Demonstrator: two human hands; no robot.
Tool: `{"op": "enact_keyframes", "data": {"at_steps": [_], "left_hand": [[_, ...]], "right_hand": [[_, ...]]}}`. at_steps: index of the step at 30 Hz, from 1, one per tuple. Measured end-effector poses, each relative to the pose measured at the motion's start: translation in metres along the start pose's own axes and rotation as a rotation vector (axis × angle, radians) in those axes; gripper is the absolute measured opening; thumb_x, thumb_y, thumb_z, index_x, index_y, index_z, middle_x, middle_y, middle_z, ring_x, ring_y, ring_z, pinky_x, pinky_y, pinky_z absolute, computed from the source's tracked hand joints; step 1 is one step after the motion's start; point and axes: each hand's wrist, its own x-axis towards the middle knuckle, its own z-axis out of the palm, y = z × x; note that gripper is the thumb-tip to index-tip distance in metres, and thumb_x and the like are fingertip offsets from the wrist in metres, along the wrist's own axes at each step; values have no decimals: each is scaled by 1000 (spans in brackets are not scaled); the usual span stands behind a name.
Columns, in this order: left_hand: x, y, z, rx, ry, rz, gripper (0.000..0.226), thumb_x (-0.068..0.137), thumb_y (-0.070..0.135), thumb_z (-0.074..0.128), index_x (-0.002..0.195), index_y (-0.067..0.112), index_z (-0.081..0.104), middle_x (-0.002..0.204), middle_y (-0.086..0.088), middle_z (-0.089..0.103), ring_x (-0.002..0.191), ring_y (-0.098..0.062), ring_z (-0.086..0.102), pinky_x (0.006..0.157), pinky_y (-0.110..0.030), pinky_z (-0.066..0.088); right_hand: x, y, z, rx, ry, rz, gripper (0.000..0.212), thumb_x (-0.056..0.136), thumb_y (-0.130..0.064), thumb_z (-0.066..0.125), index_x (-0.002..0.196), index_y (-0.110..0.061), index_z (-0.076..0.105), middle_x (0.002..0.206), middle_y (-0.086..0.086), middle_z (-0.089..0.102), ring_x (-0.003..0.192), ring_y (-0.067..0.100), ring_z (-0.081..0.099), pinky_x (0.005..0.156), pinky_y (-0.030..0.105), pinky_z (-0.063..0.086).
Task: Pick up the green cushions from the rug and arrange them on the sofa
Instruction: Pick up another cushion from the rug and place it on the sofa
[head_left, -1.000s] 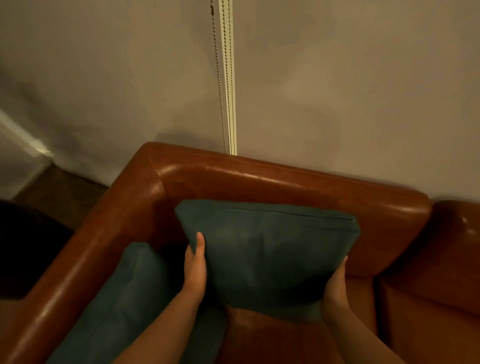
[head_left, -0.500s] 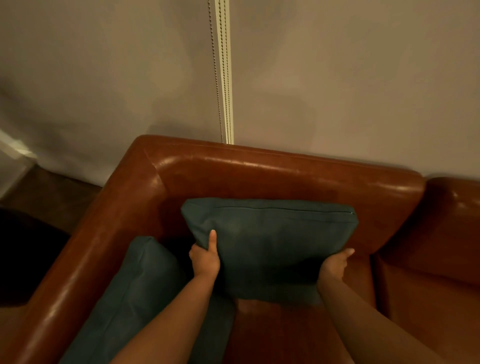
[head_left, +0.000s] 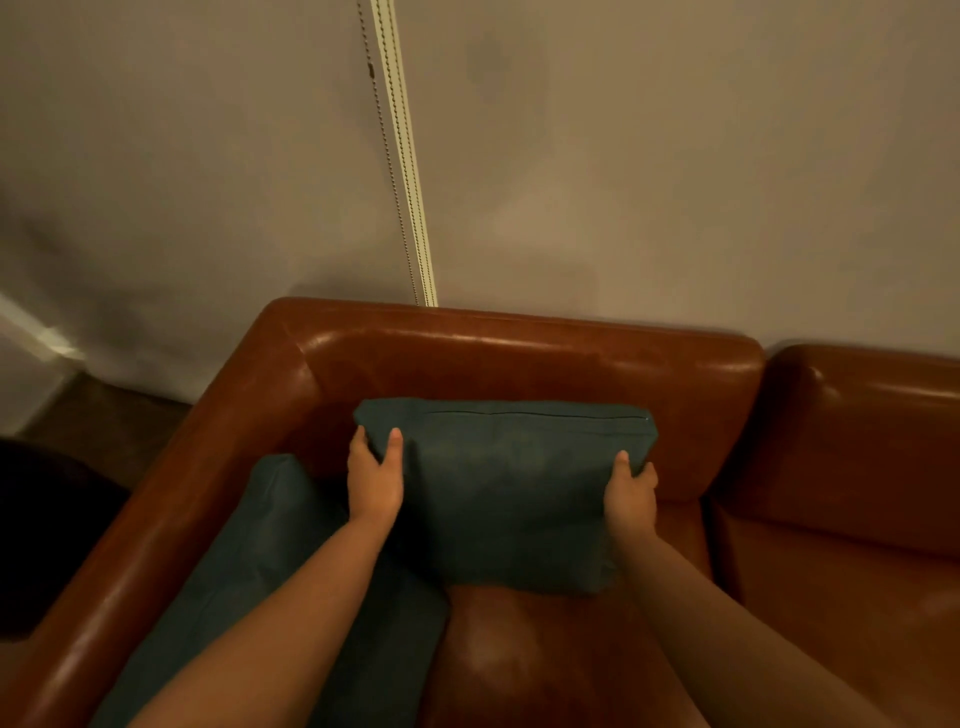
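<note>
A dark green cushion (head_left: 509, 493) stands upright on the seat of the brown leather sofa (head_left: 519, 364), leaning against the backrest. My left hand (head_left: 375, 478) grips its upper left edge, thumb on the front. My right hand (head_left: 629, 493) grips its right edge. A second green cushion (head_left: 260, 587) lies along the sofa's left armrest, partly hidden under my left forearm.
A plain wall rises behind the sofa, with a pale cord and bead chain (head_left: 402, 156) hanging down to the backrest. Another sofa section (head_left: 857, 467) continues to the right. Dark floor (head_left: 93, 421) shows left of the armrest.
Both hands have slid up the cushion's sides toward its top corners. The cushion has settled lower and more upright against the backrest.
</note>
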Motion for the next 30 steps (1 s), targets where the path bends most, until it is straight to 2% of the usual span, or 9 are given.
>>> {"op": "enact_keyframes", "data": {"at_steps": [5,13,19,22,24,26,30], "left_hand": [[-63,17,4,63,-36,100,68,94,36,54,149,10,24,154,-10,29,141,-24,31,116,-39,27],[-191,29,23,56,-120,199,63,94,32,55,147,10,29,153,-9,32,140,-22,33,115,-35,28],[-290,26,35,194,-150,341,59,94,33,54,145,13,33,149,-7,36,138,-20,34,110,-28,27],[-326,23,35,343,-147,430,61,95,39,51,146,13,32,149,-6,37,139,-19,33,115,-33,27],[-340,20,34,466,-137,489,63,94,45,48,147,15,30,150,-4,38,139,-17,32,116,-42,26],[-350,20,32,588,-120,512,63,95,48,43,147,17,28,151,-2,35,142,-18,29,118,-48,20],[-366,21,26,778,-110,554,64,96,52,35,150,20,22,156,-1,26,147,-20,15,119,-51,6]], "right_hand": [[-23,7,-50,-59,-64,-75,61,99,-40,40,150,-14,19,152,14,31,138,34,31,112,46,28],[-66,18,-159,-124,-186,-222,55,99,-37,43,147,-17,27,148,11,39,134,29,39,107,41,32],[-95,37,-231,-189,-260,-331,51,98,-35,45,144,-18,32,143,8,45,128,26,44,95,32,36],[-110,48,-258,-252,-264,-403,51,98,-35,46,144,-18,33,143,8,45,127,25,46,92,29,37],[-117,53,-272,-297,-258,-467,51,98,-34,46,145,-18,33,144,8,44,126,23,47,93,29,38],[-122,58,-284,-360,-252,-545,52,98,-35,46,145,-20,32,146,7,41,128,22,45,99,32,39],[-133,66,-304,-535,-224,-726,53,98,-38,44,146,-22,31,148,3,37,134,20,38,106,37,36]]}}
